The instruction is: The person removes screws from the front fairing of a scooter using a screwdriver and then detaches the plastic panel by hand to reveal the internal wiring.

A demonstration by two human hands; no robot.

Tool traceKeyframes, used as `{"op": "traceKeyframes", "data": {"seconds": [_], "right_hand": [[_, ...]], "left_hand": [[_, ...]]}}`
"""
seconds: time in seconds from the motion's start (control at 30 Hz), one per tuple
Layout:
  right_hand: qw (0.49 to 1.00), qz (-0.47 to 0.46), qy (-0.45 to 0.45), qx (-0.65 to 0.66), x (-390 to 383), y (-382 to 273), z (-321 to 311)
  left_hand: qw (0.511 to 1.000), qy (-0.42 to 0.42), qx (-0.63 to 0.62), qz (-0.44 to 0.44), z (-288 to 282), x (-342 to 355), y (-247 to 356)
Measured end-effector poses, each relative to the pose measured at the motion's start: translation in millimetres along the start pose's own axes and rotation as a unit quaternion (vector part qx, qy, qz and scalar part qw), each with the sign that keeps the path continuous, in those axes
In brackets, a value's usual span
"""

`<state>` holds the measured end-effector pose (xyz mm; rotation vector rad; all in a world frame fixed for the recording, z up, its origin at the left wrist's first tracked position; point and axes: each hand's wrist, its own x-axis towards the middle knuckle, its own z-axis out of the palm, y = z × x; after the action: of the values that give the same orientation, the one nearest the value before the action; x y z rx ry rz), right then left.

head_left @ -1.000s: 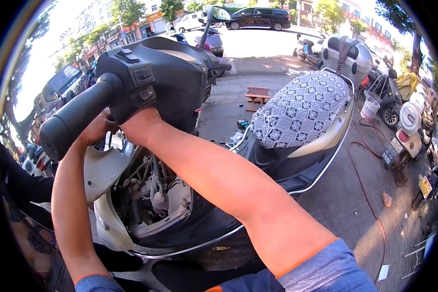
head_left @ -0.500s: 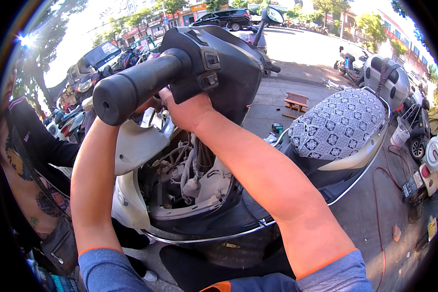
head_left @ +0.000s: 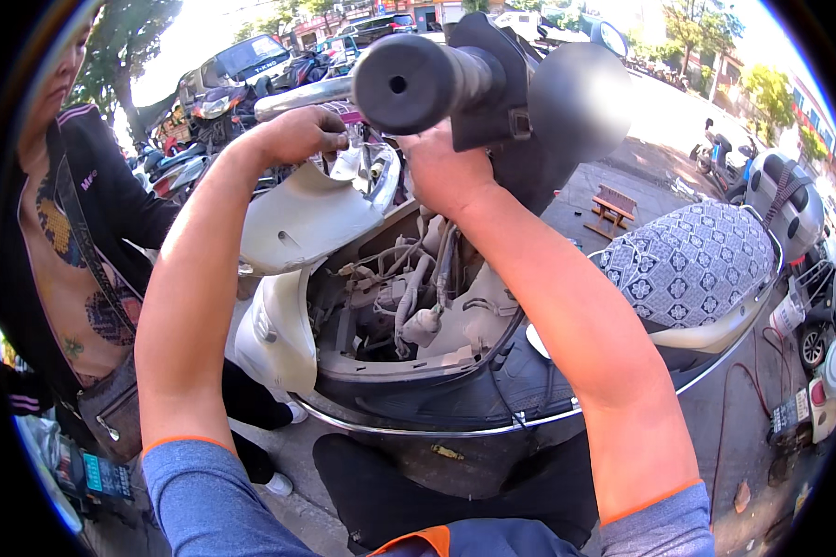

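A scooter with its front opened up stands before me. Its black handlebar grip [head_left: 401, 85] juts toward me above my hands. My left hand [head_left: 297, 135] is at the upper edge of the cream front panel [head_left: 297, 221], with fingers bent and pressed together; what they hold, if anything, is too small to make out. Beneath the handlebar, my right hand [head_left: 450, 174] reaches in beside the headlight part [head_left: 379, 172] of that panel. Its fingers are mostly hidden by the grip and switch housing. Dusty wires [head_left: 418, 278] show in the open cavity below.
A person in a dark jacket [head_left: 111, 200] stands close at my left. The scooter's seat has a patterned cover [head_left: 692, 260]. Beyond the scooter sits a small wooden stool [head_left: 611, 209]. A red hose [head_left: 723, 418] and a white bucket [head_left: 788, 314] are at the right.
The handlebar appears farther right and higher in view. My left hand, formerly hidden behind the grip, now shows at the panel's upper edge. My right hand stays under the handlebar.
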<state>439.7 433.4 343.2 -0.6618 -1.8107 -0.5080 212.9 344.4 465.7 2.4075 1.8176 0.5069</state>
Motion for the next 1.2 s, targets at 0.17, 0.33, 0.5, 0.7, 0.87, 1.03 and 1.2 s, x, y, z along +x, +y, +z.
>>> {"op": "traceKeyframes", "data": {"seconds": [0.17, 0.33, 0.5, 0.7, 0.87, 1.03, 1.2], "right_hand": [[0.974, -0.071, -0.211, -0.041, 5.8, -26.9, -44.8], [0.965, -0.024, -0.248, 0.083, -1.4, -46.1, -122.4], [0.977, 0.044, -0.113, 0.175, -63.7, -72.8, -229.7], [0.944, 0.260, -0.139, 0.148, -220.5, -52.8, -329.9], [0.961, 0.177, -0.143, 0.158, -152.3, -66.8, -345.4], [0.980, -0.155, -0.026, 0.118, 5.2, -118.0, -311.8], [0.979, -0.099, -0.147, 0.101, 60.6, -140.1, -284.9]], "left_hand": [[0.994, -0.041, 0.025, -0.097, 16.5, -14.3, 2.2], [0.996, 0.019, 0.091, -0.017, 33.8, -14.0, 7.6], [0.982, 0.168, 0.078, 0.030, 42.3, -63.9, 25.0], [0.900, 0.261, -0.347, 0.031, 102.3, -133.7, 78.1], [0.877, 0.303, -0.372, -0.031, 196.8, -157.2, 103.5], [0.857, 0.231, -0.452, -0.089, 255.8, -142.6, 115.8], [0.908, 0.202, -0.362, -0.069, 258.2, -142.3, 132.5]]}}
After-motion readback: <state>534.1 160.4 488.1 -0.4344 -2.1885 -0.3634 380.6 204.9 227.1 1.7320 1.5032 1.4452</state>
